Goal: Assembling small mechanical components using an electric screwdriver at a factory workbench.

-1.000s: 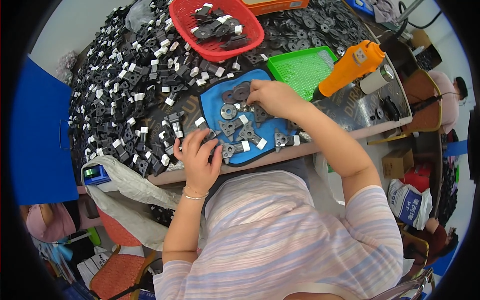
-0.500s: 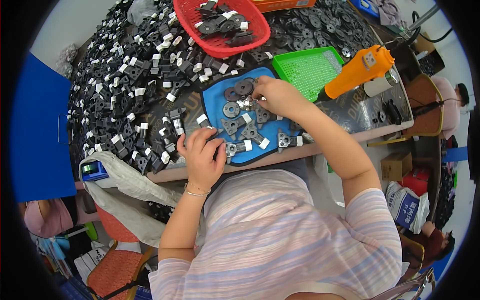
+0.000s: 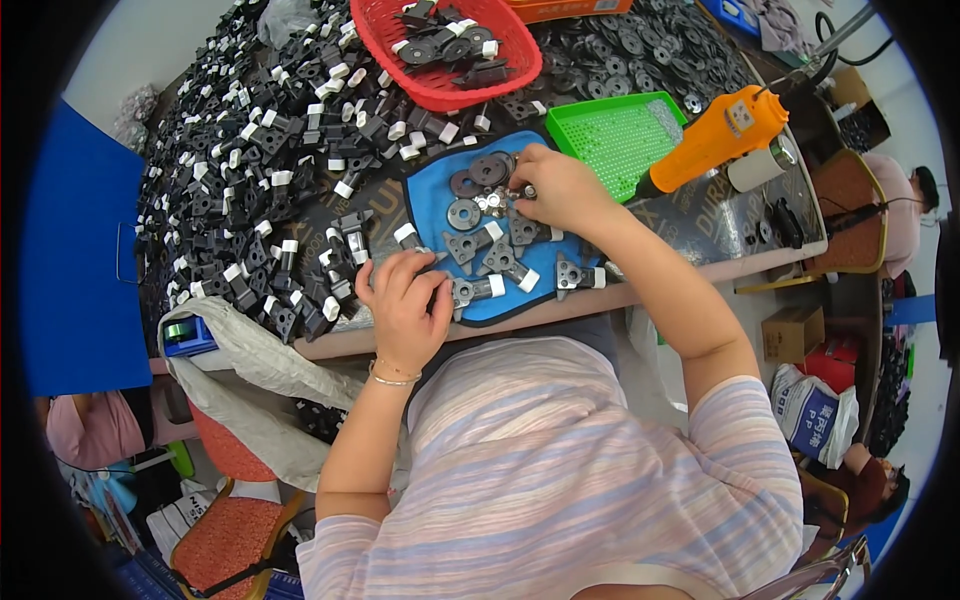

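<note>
My right hand (image 3: 568,192) reaches over the far part of a blue mat (image 3: 425,200), thumb and fingers pinched on a small round metal piece (image 3: 528,191). Beside its fingertips lies a little heap of shiny metal pieces (image 3: 490,203). Dark flat discs (image 3: 488,170) and a grey ring (image 3: 463,214) sit around that heap. Several black brackets with white ends (image 3: 505,262) lie on the near half of the mat. My left hand (image 3: 405,305) rests at the mat's left edge, fingers bent and apart, over a white-ended bracket (image 3: 408,236); its fingertips partly cover that bracket.
A large pile of black, white-ended parts (image 3: 270,170) covers the table's left. Behind the mat stand a red basket (image 3: 445,98) of parts and a green tray (image 3: 565,125). An orange electric screwdriver (image 3: 720,140) is at the right. Black discs (image 3: 640,55) fill the far side.
My right fingertips have drawn slightly nearer me, and the small metal piece now shows between them. My left hand has barely moved.
</note>
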{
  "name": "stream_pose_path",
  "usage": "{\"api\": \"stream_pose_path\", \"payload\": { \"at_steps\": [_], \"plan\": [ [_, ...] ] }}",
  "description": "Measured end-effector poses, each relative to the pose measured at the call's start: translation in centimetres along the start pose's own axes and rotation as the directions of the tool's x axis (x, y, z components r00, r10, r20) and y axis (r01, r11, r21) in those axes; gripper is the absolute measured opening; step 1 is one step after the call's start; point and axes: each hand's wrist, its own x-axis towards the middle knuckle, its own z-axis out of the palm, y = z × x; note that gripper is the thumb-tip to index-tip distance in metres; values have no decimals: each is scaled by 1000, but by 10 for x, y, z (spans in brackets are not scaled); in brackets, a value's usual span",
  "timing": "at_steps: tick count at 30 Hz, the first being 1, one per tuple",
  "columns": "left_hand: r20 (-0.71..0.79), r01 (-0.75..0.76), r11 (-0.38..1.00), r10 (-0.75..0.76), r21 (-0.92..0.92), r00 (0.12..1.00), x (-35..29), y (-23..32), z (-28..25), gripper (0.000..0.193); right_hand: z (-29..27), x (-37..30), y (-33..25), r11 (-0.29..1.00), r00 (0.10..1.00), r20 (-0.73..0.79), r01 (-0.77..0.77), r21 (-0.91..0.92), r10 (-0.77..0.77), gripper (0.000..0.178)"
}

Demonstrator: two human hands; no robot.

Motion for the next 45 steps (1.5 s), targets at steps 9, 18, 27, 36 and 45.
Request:
{"api": "stream_pose_path", "payload": {
  "at_steps": [9,18,27,36,45],
  "plan": [
    [-6,-9,1000,9,-3,1000,0,-1,0,11,8,-3,3,1000,995,-102,-10,-15,9,18],
    [-10,-15,1000,15,-10,1000,1,0,0,12,3,-8,3,996,977,-195,87,-18,-88,17],
    [3,-13,1000,13,7,1000,1,-1,0,11,-21,-35,-42,954,950,138,258,155,-279,21],
    [-13,-6,1000,6,-2,1000,0,0,0,10,-11,-40,-45,961,952,136,265,77,-274,20],
    [-22,-12,1000,11,-17,1000,-1,-3,1,12,-14,-35,-52,967,956,148,243,74,-252,21]
  ]
}}
